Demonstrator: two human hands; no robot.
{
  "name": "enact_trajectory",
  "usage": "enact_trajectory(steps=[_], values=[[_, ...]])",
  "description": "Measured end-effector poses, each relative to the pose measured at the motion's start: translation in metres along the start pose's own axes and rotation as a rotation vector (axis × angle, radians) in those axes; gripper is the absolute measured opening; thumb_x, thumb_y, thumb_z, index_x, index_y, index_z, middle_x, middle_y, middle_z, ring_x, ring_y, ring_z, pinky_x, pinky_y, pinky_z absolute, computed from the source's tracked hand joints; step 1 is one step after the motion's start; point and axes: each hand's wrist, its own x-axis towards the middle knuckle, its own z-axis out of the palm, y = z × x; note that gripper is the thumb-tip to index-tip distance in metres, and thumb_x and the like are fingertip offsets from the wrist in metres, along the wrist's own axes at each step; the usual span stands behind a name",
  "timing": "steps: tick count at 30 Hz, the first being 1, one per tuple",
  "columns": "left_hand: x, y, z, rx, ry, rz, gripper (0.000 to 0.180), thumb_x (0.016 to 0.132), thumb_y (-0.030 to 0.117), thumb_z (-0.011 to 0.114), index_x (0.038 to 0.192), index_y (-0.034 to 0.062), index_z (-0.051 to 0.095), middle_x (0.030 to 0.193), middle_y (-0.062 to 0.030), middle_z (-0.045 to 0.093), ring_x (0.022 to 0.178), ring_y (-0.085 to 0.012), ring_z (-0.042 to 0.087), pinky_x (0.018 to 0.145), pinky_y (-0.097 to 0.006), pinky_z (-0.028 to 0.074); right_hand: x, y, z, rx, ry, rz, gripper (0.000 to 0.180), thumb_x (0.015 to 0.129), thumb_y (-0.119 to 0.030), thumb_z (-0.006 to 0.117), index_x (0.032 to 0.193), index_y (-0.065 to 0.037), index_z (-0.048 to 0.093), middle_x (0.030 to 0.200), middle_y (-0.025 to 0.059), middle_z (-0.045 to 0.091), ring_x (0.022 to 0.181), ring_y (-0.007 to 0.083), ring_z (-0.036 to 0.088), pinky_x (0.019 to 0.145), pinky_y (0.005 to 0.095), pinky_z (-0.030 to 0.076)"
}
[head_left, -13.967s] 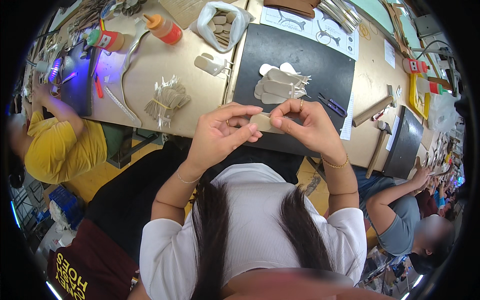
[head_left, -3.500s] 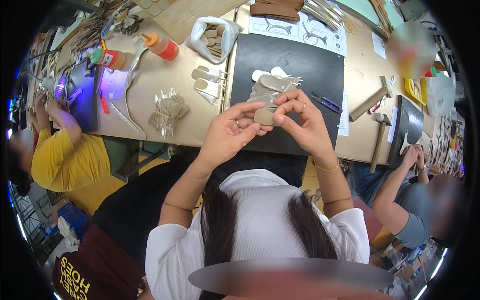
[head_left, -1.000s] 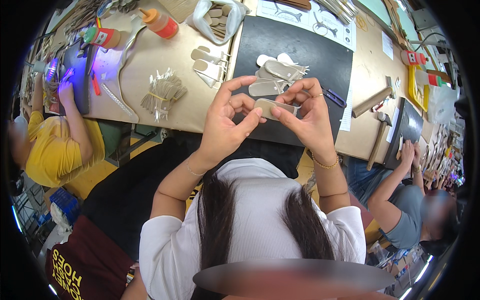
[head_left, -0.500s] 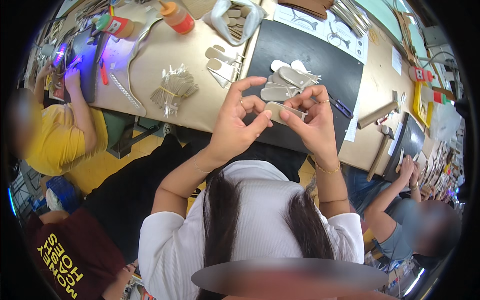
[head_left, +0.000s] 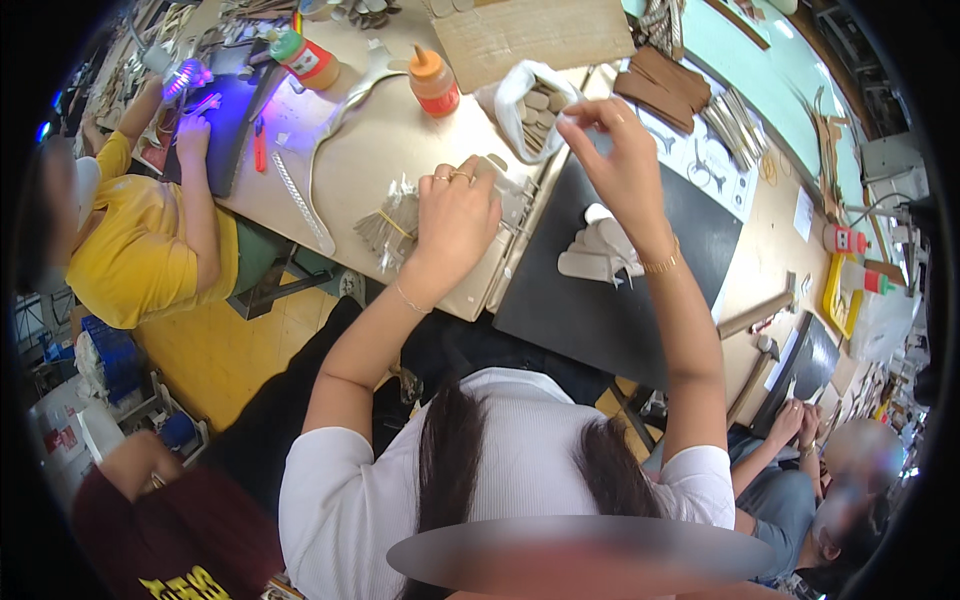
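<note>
My left hand (head_left: 458, 215) is over the pale table, its fingers curled down beside a few flat rounded strips (head_left: 515, 205) near the board's edge. What its fingertips hold, if anything, is hidden. A bundle of thin tan strips (head_left: 388, 225), tied with a yellow band, lies just left of that hand. My right hand (head_left: 622, 170) is raised beside a white plastic bag (head_left: 508, 108) of rounded tan pieces (head_left: 540, 108). Its thumb and forefinger come together near the bag's rim; I cannot make out anything between them. Below it, several pale rounded pieces (head_left: 598, 250) overlap on a black mat (head_left: 560, 310).
An orange-capped glue bottle (head_left: 433, 85) and a green-capped one (head_left: 305, 62) stand at the back left. Brown leather strips (head_left: 665, 88) lie beyond the mat. A hammer (head_left: 755, 375) rests at right. Other people work at left, under a purple lamp (head_left: 187, 78), and at right.
My hands, together over the mat holding a rounded tan piece, have parted. The left went left to the rounded strips; the right moved up toward the bag. The whole view has shifted.
</note>
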Motion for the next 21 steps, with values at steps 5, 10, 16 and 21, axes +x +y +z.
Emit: enact_trajectory(steps=[5,10,16,21], values=[[-0.012,0.022,0.016,-0.142,-0.008,0.11,0.038,0.08,0.015,0.069,0.116,0.0058,0.062,0.122,-0.0161,0.054,0.109,-0.0356,0.05,0.092,-0.045,0.042,0.105,0.033,0.076,-0.185,0.063,-0.239,0.018,0.084,-0.018,0.069,0.094,-0.004,0.065,0.097,0.0121,0.06,0.081,0.0277,0.064,0.071,0.038,0.052],[-0.036,0.053,0.041,-0.368,-0.114,0.248,0.032,0.078,0.017,0.07,0.106,0.0032,0.06,0.103,-0.0133,0.053,0.099,-0.0307,0.052,0.084,-0.042,0.043,0.162,0.057,0.125,-0.469,0.028,-0.394,0.018,0.085,-0.021,0.064,0.089,-0.003,0.06,0.1,0.0139,0.055,0.076,0.0328,0.062,0.068,0.0415,0.052],[-0.043,0.06,0.055,-0.326,-0.131,0.278,0.048,0.079,0.027,0.072,0.119,0.0051,0.057,0.103,-0.0099,0.052,0.094,-0.0267,0.049,0.081,-0.038,0.04,0.177,0.066,0.143,-0.645,-0.114,-0.39,0.021,0.084,-0.019,0.066,0.094,-0.002,0.06,0.108,0.0121,0.054,0.081,0.0315,0.064,0.069,0.0414,0.053],[-0.04,0.064,0.06,-0.318,-0.035,0.276,0.057,0.077,0.024,0.073,0.125,0.002,0.054,0.1,-0.0088,0.052,0.095,-0.0239,0.048,0.082,-0.035,0.039,0.183,0.069,0.146,-0.748,-0.11,-0.451,0.014,0.085,-0.014,0.061,0.089,-0.001,0.061,0.104,0.0124,0.056,0.071,0.0301,0.064,0.063,0.0409,0.054]])
